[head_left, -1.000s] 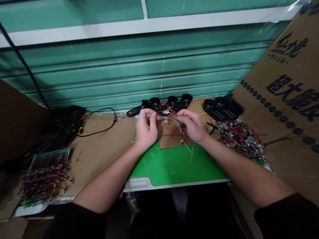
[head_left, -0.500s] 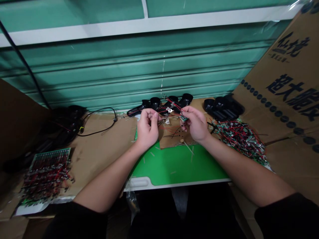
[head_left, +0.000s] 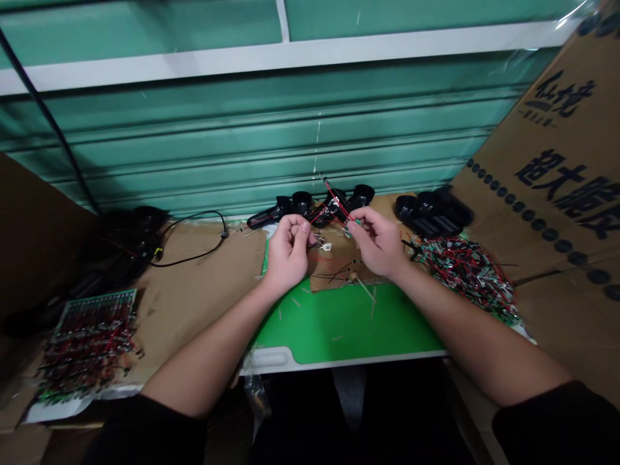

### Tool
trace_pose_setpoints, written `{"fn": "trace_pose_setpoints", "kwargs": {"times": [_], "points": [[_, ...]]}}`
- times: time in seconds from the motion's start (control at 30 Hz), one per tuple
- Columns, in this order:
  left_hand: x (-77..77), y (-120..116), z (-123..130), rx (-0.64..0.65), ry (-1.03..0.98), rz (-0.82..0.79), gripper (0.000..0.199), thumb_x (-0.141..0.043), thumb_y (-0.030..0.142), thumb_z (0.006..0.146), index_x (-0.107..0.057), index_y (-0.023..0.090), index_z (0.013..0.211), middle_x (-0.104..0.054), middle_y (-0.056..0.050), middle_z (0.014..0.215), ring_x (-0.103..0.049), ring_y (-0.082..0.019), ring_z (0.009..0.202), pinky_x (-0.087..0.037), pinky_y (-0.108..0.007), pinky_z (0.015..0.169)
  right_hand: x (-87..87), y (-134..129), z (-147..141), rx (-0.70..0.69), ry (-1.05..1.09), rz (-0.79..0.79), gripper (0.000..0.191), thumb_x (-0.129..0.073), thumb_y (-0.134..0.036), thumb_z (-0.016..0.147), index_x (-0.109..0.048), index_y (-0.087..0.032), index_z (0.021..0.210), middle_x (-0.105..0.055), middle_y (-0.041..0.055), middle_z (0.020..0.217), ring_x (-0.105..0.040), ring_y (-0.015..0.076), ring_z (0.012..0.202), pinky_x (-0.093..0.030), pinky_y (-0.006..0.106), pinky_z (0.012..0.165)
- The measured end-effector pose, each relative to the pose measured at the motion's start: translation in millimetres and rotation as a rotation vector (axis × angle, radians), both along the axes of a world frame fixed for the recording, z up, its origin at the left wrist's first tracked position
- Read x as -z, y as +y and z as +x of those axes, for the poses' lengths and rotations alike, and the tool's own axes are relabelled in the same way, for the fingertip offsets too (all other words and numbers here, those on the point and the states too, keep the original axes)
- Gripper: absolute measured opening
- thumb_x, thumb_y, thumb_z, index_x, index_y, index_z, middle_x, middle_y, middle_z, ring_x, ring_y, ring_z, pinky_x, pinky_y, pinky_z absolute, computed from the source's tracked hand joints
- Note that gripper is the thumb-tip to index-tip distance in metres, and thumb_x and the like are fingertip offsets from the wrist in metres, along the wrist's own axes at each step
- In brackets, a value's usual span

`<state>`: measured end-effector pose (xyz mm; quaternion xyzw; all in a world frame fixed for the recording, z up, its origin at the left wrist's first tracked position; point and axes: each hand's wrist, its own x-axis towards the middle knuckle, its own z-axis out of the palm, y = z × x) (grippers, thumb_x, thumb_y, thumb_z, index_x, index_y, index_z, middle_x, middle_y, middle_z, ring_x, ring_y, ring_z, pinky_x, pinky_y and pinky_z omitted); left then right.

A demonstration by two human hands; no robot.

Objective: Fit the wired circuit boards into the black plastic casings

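Observation:
My left hand (head_left: 289, 250) pinches thin wires near a small white connector (head_left: 326, 247). Facing it, my right hand (head_left: 376, 242) is closed on a small green circuit board (head_left: 349, 226) with red and black wires that rise up and to the left. Another small white part (head_left: 334, 203) hangs among these red wires between the hands. Below them lies a brown cardboard piece (head_left: 334, 274) with black wires on it, set on a green board (head_left: 314, 329). The fingertips cover part of the wires.
Wired boards (head_left: 92, 339) lie at the left, and a wire pile (head_left: 472, 274) at the right. Black plastic housings (head_left: 431, 213) stand along the back near a green shutter wall (head_left: 217, 142). A large carton (head_left: 557, 168) rises at the right.
The circuit board in my right hand has moved slightly left, and its wires have swung more upright. The white connector near my left hand sits a bit lower.

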<state>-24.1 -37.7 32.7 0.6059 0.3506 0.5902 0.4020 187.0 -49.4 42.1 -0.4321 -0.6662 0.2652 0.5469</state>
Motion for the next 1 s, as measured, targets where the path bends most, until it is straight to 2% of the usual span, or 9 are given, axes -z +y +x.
{"fn": "trace_pose_setpoints", "kwargs": {"times": [0.1, 0.2, 0.5, 0.7, 1.0], "points": [[-1.7, 1.1, -0.6, 0.024, -0.029, -0.039, 0.046, -0.072, 0.064, 0.1, -0.059, 0.02, 0.099, -0.065, 0.001, 0.072, -0.054, -0.012, 0.063, -0.044, -0.025, 0.063, -5.3, -1.6, 5.3, 0.053, -0.14, 0.13, 0.027, -0.063, -0.039, 0.103, -0.071, -0.014, 0.1, -0.058, 0.0004, 0.072, -0.043, 0.0039, 0.058, -0.031, 0.021, 0.057], [-2.2, 0.4, -0.4, 0.024, -0.023, -0.049, 0.046, -0.073, 0.064, 0.099, -0.06, 0.02, 0.099, -0.065, 0.001, 0.071, -0.055, -0.012, 0.063, -0.044, -0.025, 0.064, -7.6, -1.3, 6.4, 0.056, -0.16, 0.168, 0.025, -0.064, -0.036, 0.101, -0.072, -0.013, 0.098, -0.06, 0.0003, 0.073, -0.043, 0.0034, 0.058, -0.031, 0.021, 0.057], [0.3, -0.1, 1.4, 0.036, -0.05, -0.083, 0.049, -0.08, 0.065, 0.092, -0.064, 0.019, 0.098, -0.062, 0.002, 0.068, -0.057, -0.012, 0.062, -0.045, -0.024, 0.06, -4.6, -4.8, 0.4, -0.038, -0.012, -0.037, 0.033, -0.065, -0.047, 0.101, -0.071, -0.015, 0.098, -0.058, 0.002, 0.071, -0.046, 0.0072, 0.061, -0.034, 0.022, 0.058], [-0.3, -0.1, 1.5, 0.017, 0.02, -0.085, 0.046, -0.082, 0.062, 0.091, -0.074, 0.017, 0.096, -0.066, 0.0, 0.068, -0.059, -0.011, 0.06, -0.047, -0.024, 0.058, -5.9, -7.3, 0.0, -0.047, -0.064, -0.025, 0.034, -0.065, -0.049, 0.101, -0.071, -0.015, 0.098, -0.06, 0.003, 0.073, -0.047, 0.0082, 0.063, -0.034, 0.023, 0.06], [-1.7, 0.2, 1.6, -0.002, 0.027, -0.049, 0.045, -0.082, 0.062, 0.091, -0.074, 0.018, 0.093, -0.065, 0.0, 0.067, -0.058, -0.011, 0.059, -0.044, -0.023, 0.055, -2.0, -5.9, 0.2, -0.085, -0.11, -0.005, 0.031, -0.064, -0.044, 0.102, -0.072, -0.014, 0.096, -0.062, 0.0028, 0.078, -0.046, 0.0064, 0.063, -0.032, 0.022, 0.062]]}}
